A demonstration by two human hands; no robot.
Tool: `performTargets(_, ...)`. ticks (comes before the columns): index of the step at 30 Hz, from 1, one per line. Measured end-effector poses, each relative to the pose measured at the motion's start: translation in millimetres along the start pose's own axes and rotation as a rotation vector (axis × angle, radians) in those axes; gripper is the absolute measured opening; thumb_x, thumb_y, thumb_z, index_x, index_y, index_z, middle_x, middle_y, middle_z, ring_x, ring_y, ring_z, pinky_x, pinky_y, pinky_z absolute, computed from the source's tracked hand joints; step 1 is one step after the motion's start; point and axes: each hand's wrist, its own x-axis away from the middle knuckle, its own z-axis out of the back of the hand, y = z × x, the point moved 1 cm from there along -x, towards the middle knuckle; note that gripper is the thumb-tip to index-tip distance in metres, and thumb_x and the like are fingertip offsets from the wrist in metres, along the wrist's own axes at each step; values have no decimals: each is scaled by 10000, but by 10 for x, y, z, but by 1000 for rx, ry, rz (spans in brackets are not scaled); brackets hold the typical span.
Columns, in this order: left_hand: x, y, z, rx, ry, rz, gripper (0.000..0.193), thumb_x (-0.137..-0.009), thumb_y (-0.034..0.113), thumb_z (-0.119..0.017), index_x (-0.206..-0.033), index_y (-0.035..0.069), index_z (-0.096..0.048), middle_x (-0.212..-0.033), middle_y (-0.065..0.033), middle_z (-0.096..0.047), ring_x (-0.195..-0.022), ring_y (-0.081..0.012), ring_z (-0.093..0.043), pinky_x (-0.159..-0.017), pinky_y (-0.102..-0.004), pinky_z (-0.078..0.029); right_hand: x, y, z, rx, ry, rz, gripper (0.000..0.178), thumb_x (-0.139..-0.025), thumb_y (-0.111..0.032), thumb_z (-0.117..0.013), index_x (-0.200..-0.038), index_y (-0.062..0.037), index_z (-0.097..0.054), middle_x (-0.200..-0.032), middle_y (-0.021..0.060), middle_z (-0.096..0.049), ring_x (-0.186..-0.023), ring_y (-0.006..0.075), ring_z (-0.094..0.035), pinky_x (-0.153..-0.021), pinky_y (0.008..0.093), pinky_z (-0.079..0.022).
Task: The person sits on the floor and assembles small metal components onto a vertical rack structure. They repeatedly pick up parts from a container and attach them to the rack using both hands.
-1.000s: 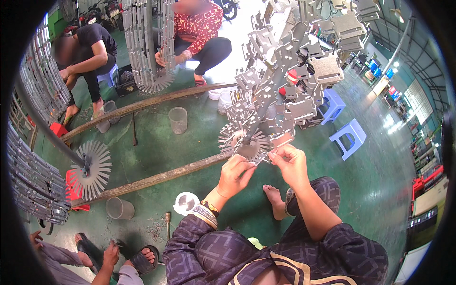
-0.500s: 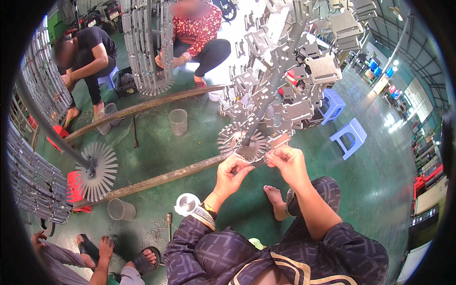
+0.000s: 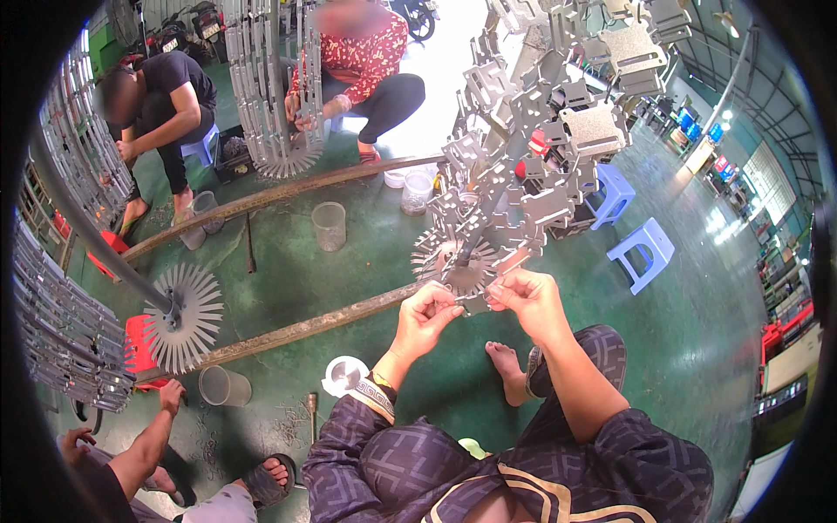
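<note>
My left hand [image 3: 422, 319] pinches one side of a small grey metal bracket [image 3: 474, 304], thumb against fingertips. At its other side, the thumb and fingers of my right hand [image 3: 528, 302] are closed on it too. Just beyond my fingertips is a round slotted metal disc [image 3: 468, 272] at the bottom of an upright rack. Many bent metal brackets [image 3: 595, 131] hang in layers around that rack, above and beyond my hands. Whether the held bracket touches the disc is hard to make out.
A long metal bar [image 3: 288, 324] runs left of my hands at the disc's level. Blue plastic stools [image 3: 643, 254] stand at the right. Clear tubs [image 3: 224, 385] and a white bowl [image 3: 345, 375] sit on the floor. Co-workers sit by other racks [image 3: 272, 96]; another's hand [image 3: 172, 397] is at lower left.
The bracket rack and its disc have shifted slightly right, uncovering a clear tub behind. The bracket between my hands shows more of its face. A co-worker's hand at lower left has risen toward the red stool.
</note>
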Motion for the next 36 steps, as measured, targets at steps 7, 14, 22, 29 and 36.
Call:
performTargets(7,4,25,-25,-33,-5,32,121,-750,-35,-650,-791,10,-546,-818,1,-503,-714,-53,-442,-618,-192,-363,-7,60,14,6,19,18,109,-803,-55,-635,-732,20,-598,-690,49,-614,-636,99,-597,-582,237,-504)
performTargets(14,10,-33,-38,103,-14,77,106,-763,-12,-647,-800,11,-551,-827,7,-507,-702,-44,-440,-599,-189,-355,4,18,-3,-38,-19,-15,78,-801,-36,-627,-744,12,-603,-710,52,-612,-643,121,-606,-586,253,-513)
performTargets(22,-35,231,-2,-461,-36,-255,142,-696,1,-682,-781,19,-569,-753,-39,-533,-626,-112,-492,-549,-225,-388,4,63,34,-48,27,-12,107,-802,-46,-630,-722,9,-584,-682,51,-610,-627,107,-602,-569,238,-508)
performTargets(29,46,158,-156,-857,16,-658,204,-620,-2,-694,-779,29,-571,-666,-56,-505,-586,-229,-514,-523,-328,-432,35,183,-107,6,189,86,130,-765,-62,-674,-721,5,-573,-646,43,-603,-571,75,-555,-547,212,-472)
performTargets(36,-22,100,-157,-978,-57,-732,219,-636,4,-698,-826,15,-588,-714,-71,-530,-600,-231,-517,-517,-330,-420,50,288,-175,119,174,-7,142,-729,-70,-678,-680,15,-575,-584,48,-600,-524,76,-548,-499,220,-450)
